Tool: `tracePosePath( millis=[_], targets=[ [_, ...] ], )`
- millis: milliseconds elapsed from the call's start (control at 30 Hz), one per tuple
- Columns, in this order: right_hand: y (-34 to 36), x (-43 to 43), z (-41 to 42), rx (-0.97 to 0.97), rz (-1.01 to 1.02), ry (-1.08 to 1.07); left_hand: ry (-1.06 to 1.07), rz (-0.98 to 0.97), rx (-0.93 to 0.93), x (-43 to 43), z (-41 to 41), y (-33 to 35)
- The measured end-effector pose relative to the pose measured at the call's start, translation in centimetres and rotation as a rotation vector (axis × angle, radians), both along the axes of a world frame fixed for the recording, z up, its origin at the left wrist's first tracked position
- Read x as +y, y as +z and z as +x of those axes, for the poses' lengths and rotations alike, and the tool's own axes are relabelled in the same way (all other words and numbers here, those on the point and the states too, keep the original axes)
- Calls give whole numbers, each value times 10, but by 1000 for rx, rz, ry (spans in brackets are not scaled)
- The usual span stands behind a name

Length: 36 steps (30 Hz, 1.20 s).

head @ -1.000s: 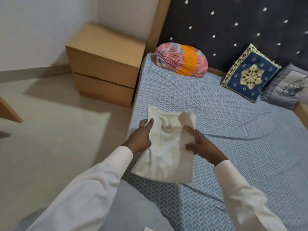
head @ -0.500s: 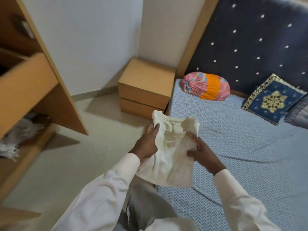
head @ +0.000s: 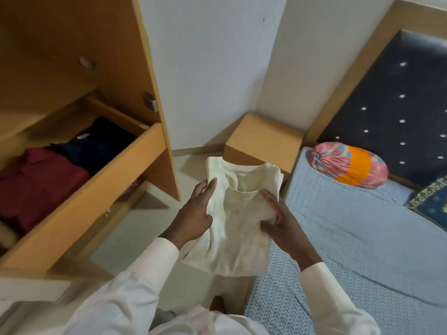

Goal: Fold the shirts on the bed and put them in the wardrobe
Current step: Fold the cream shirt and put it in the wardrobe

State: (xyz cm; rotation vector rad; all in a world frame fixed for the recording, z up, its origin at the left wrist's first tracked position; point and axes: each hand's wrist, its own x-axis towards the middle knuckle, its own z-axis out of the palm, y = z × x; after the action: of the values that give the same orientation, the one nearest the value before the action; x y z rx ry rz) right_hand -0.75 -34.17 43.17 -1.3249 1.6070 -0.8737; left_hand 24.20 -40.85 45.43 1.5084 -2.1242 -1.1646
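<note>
A folded cream shirt [head: 235, 228] is held in the air between the bed [head: 362, 250] and the wardrobe [head: 79, 189], above the floor. My left hand [head: 193, 217] grips its left edge, thumb on top. My right hand [head: 281, 227] holds its right side, thumb and fingers lying over the fabric. The wardrobe's open shelf holds a folded maroon shirt [head: 36, 187] and a folded dark navy shirt [head: 101, 143] side by side.
A wooden bedside cabinet [head: 263, 143] stands in the corner beyond the shirt. On the bed lie a pink and orange bolster [head: 348, 165] and a blue embroidered cushion [head: 430, 201]. The wardrobe's side panel [head: 157, 105] juts out at left.
Both hands lifted the cream shirt off the bed and carried it left. My view swung left, bringing the wardrobe shelf with its folded shirts into sight.
</note>
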Motion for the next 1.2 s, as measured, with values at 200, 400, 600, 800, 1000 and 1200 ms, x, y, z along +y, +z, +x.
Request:
tracePosePath(
  millis=[200,400,600,800,1000,1200],
  targets=[
    [20,-68,73,28,-69,204,191,-49,25,-16,90,18],
    [41,-151,184,-98,-166,331,325,-217,-3,-55,190,41],
    [81,-255,278,51,-337,610,548,-404,28,-108,282,65],
    [114,-368,361,323,-490,728,725,-593,21,-167,340,69],
    [102,-448,411,388,-490,888,864,-606,-17,-216,356,32],
    [60,-494,426,478,-296,1010,1001,-317,75,-247,354,-21]
  ],
)
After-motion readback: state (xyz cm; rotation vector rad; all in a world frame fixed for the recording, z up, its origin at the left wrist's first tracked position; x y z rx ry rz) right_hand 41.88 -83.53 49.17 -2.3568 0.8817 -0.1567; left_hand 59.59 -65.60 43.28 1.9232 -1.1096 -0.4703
